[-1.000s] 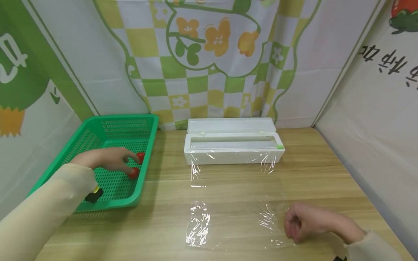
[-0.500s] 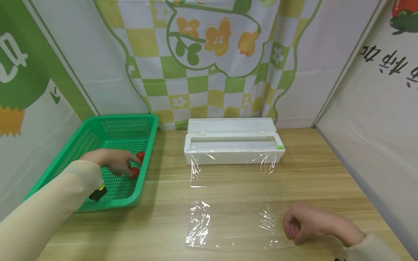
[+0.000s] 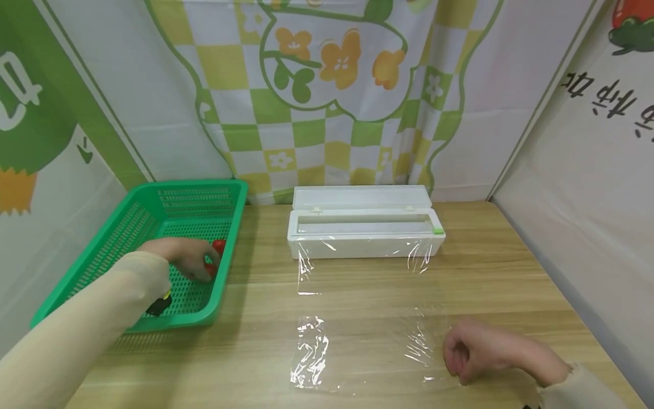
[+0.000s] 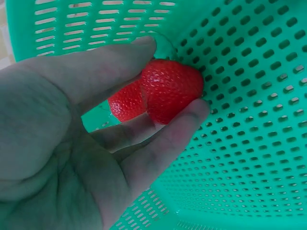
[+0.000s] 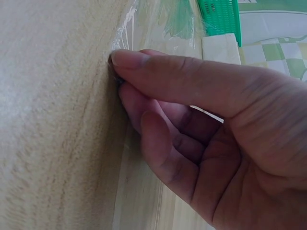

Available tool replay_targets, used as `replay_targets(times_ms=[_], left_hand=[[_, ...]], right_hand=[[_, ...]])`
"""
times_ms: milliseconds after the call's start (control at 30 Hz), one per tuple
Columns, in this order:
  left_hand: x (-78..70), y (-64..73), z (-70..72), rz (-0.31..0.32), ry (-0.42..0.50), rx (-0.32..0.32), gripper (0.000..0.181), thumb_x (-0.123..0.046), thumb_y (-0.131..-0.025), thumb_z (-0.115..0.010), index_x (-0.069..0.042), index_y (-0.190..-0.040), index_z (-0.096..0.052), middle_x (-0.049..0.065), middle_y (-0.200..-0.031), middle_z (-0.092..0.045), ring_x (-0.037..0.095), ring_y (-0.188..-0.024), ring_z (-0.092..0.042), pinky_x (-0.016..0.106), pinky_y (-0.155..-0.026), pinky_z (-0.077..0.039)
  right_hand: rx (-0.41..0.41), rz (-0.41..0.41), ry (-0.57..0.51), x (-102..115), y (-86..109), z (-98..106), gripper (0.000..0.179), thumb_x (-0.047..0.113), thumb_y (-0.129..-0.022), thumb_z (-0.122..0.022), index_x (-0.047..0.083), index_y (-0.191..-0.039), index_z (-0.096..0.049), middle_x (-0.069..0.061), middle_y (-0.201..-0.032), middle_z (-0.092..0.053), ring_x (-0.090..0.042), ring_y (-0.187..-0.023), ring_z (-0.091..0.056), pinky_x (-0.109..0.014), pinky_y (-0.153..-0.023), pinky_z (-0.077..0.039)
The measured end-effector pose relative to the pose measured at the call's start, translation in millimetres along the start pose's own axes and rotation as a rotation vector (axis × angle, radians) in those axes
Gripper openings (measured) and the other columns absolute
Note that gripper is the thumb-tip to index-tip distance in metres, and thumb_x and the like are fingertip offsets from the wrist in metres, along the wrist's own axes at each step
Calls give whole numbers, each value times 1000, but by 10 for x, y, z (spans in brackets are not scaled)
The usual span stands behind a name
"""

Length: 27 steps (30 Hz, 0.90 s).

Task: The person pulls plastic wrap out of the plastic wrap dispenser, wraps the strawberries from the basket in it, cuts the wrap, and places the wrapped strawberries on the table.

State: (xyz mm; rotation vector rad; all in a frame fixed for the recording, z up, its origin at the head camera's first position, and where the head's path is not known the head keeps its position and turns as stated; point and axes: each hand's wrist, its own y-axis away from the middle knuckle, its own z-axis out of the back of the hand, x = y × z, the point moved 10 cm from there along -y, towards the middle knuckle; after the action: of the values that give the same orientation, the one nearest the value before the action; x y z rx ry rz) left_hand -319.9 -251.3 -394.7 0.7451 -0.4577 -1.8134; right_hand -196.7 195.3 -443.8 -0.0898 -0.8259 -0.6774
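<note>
My left hand is down inside the green basket, near its right wall. In the left wrist view its thumb and fingers close around a red strawberry. A second strawberry lies just behind that one, partly covered by it and the fingers. At the lower right, my right hand pinches the right side of a clear sheet of cling film near its front corner, low over the table. The film runs back to a white cling film dispenser, whose lid is up.
A green slider sits at the dispenser's right end. The wooden table is bounded by a patterned curtain behind and printed cloth walls on both sides. The basket stands at the left.
My left hand has moved slightly right and toward me inside the basket, its fingers closing around the nearer strawberry. The right hand stays in place with the film.
</note>
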Motion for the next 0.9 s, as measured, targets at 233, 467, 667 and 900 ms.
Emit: replay_targets(times_ms=[233,467,667,900], left_hand=[[33,20,32,26,50,-10,35,-6,-85,-69,-5,-120,-62,13,-99,-53,11,-64,-48,23,-60,-47],[52,23,57,36,52,-16,38,-4,-84,-61,-8,-122,-63,11,-91,-56,10,-57,-44,23,-54,-43],[83,77,111,38,18,-60,36,-14,-93,-60,-3,-127,-60,25,-115,-58,17,-69,-64,32,-60,-56],[78,189,206,-19,90,-125,39,-7,-93,-57,6,-130,-55,13,-94,-59,12,-63,-51,27,-63,-53]], right_hand=[[2,-11,2,-1,0,6,21,-5,-62,-77,13,-70,-68,10,-61,-63,12,-57,-51,-17,-47,-51],[7,-22,3,-12,-4,11,21,-4,-63,-78,13,-70,-68,11,-61,-63,12,-57,-51,-18,-47,-51],[9,-24,7,-28,-3,3,21,-4,-62,-78,14,-70,-69,12,-61,-63,12,-57,-51,-17,-47,-50],[5,-26,10,-22,4,5,21,-4,-61,-78,14,-70,-69,11,-61,-63,11,-57,-50,-17,-47,-50]])
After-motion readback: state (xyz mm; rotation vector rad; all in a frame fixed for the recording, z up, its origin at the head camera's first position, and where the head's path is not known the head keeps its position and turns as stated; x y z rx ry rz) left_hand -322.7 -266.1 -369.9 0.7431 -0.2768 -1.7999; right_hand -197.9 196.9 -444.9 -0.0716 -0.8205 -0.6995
